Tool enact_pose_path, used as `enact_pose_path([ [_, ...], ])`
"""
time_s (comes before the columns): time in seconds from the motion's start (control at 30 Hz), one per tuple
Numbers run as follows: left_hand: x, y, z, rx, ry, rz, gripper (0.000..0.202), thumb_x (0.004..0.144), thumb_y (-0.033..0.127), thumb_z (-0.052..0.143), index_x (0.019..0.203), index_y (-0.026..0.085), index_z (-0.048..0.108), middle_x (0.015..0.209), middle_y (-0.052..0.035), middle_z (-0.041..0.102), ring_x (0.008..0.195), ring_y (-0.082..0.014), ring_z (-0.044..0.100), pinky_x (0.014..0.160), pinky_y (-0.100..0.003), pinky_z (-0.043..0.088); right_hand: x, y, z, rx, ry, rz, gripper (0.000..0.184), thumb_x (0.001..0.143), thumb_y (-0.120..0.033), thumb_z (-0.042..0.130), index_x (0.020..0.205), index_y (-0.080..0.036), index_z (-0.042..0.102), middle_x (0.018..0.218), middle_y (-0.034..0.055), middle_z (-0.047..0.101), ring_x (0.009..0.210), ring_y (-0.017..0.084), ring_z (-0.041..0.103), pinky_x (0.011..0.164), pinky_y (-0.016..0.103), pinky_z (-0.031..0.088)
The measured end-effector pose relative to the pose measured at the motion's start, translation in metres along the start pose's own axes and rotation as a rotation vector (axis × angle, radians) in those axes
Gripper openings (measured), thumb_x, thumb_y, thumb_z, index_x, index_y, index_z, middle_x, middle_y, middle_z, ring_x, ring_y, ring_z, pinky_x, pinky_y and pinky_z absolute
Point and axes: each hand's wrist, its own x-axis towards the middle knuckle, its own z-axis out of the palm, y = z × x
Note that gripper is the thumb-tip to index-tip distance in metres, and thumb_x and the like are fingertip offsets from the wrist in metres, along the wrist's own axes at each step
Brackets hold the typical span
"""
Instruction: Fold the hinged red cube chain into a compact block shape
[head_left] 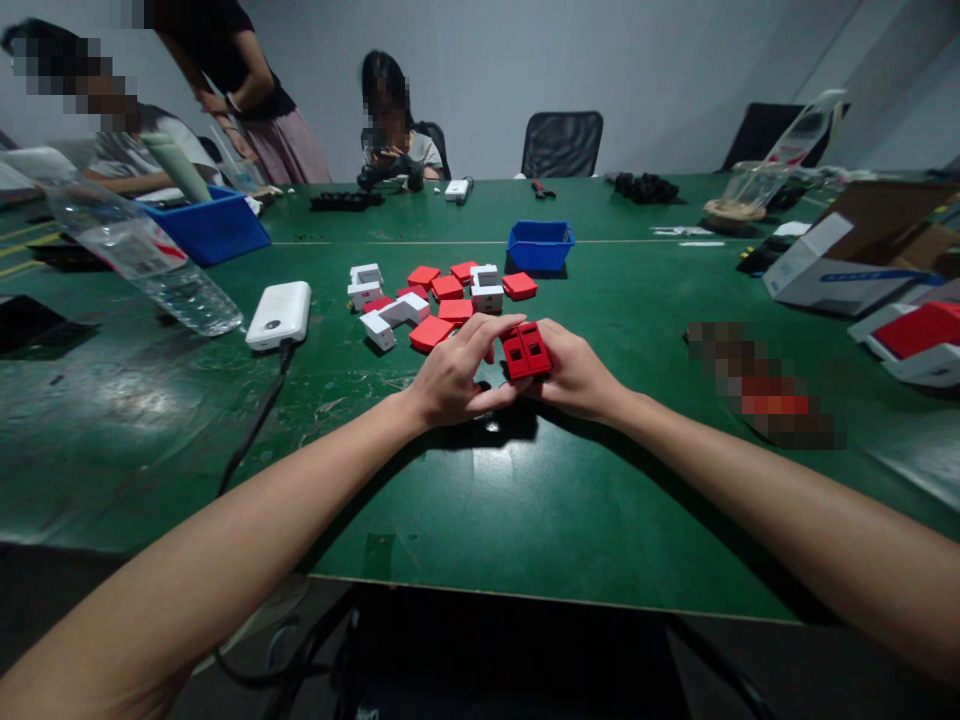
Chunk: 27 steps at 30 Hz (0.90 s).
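I saw both hands meet low over the scuffed green table [480, 500], in front of me. The right hand [577, 380] cupped the small red plastic block [526, 350], fingers closed round it; the left hand [450, 380] pinched its near edge. I judged a slack pinch could drop it among the loose red and white plastic pieces [435, 305] just behind.

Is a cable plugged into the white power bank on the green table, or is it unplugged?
Plugged in: a black cable runs into the near end of the white rectangular power bank.
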Motion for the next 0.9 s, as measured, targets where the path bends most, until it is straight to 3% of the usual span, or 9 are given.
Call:
enact_pose_path([
  [0.2,0.001,-0.001,0.004,-0.067,0.106,-0.17,0.051,0.088,0.04,0.061,0.133,0.019,0.046,0.106,-0.0068,0.062,0.077,-0.014,0.059,0.071,-0.029,0.053,0.001,-0.003,-0.002,-0.059,0.043,0.121,0.046,0.074,-0.047,0.077,0.107,-0.019,0.062,0.098,0.0096,0.067,0.086,0.025,0.062,0.076,0.038,0.05],
  [0.43,0.004,-0.005,0.004,-0.187,0.16,-0.508,0.038,0.096,0.043,0.048,0.119,0.015,0.06,0.109,-0.01,0.071,0.085,-0.018,0.064,0.076,-0.032,0.052,0.001,-0.001,-0.002,-0.121,0.182,0.218,0.056,0.07,-0.054,0.08,0.109,-0.017,0.063,0.101,0.0126,0.07,0.086,0.026,0.065,0.077,0.04,0.051],
  [0.63,0.003,-0.011,0.003,-0.304,0.096,-0.563,0.04,0.096,0.042,0.042,0.112,0.014,0.065,0.091,-0.006,0.072,0.073,-0.0161,0.064,0.069,-0.029,0.05,0.001,0.003,-0.004,-0.189,0.267,0.181,0.055,0.069,-0.056,0.08,0.107,-0.019,0.064,0.096,0.011,0.067,0.084,0.026,0.062,0.074,0.04,0.051],
  [0.8,0.005,-0.008,0.001,-0.386,0.05,-0.61,0.047,0.096,0.056,0.039,0.083,0.017,0.061,0.075,-0.0023,0.065,0.066,-0.015,0.06,0.064,-0.027,0.046,0.001,-0.002,-0.008,-0.205,0.302,0.103,0.044,0.075,-0.05,0.078,0.105,-0.022,0.064,0.098,0.01,0.062,0.088,0.026,0.06,0.075,0.04,0.051],
  [0.9,0.006,-0.008,0.002,-0.367,0.034,-0.624,0.048,0.095,0.06,0.042,0.076,0.018,0.055,0.067,-0.0002,0.059,0.061,-0.0139,0.056,0.06,-0.027,0.042,0.0,-0.005,-0.008,-0.24,0.319,0.034,0.04,0.077,-0.043,0.076,0.109,-0.023,0.063,0.102,0.0103,0.059,0.095,0.028,0.059,0.08,0.043,0.052],
])
